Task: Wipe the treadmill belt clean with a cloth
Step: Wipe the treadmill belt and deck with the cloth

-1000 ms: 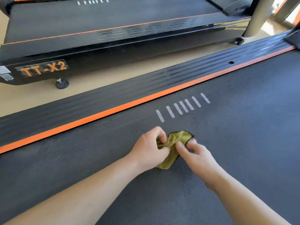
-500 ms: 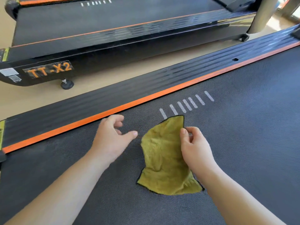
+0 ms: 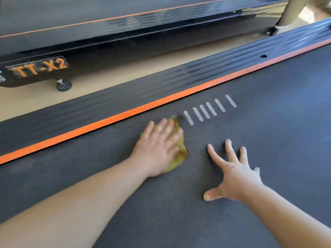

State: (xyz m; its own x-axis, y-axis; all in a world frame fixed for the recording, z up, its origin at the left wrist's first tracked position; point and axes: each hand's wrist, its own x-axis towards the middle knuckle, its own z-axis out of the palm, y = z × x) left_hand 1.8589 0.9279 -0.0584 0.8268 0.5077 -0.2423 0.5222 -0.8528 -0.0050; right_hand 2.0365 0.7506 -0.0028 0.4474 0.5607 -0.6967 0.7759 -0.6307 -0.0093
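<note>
The dark grey textured treadmill belt [image 3: 268, 131] fills the lower part of the head view. A yellow-green cloth [image 3: 180, 154] lies on it just below the orange edge strip. My left hand [image 3: 159, 149] presses flat on the cloth with fingers spread and hides most of it; the hand is blurred. My right hand [image 3: 232, 170] rests flat on the bare belt to the right of the cloth, fingers apart, holding nothing.
An orange strip [image 3: 125, 113] and a ribbed black side rail [image 3: 107, 101] border the belt. Several white dashes [image 3: 206, 111] mark the belt beyond the cloth. A second treadmill labelled TT-X2 [image 3: 39, 67] stands across a strip of tan floor [image 3: 125, 76].
The cloth was bunched between both hands, then spread open. My right hand has let go of it and moved right onto the belt. My left hand now covers the cloth.
</note>
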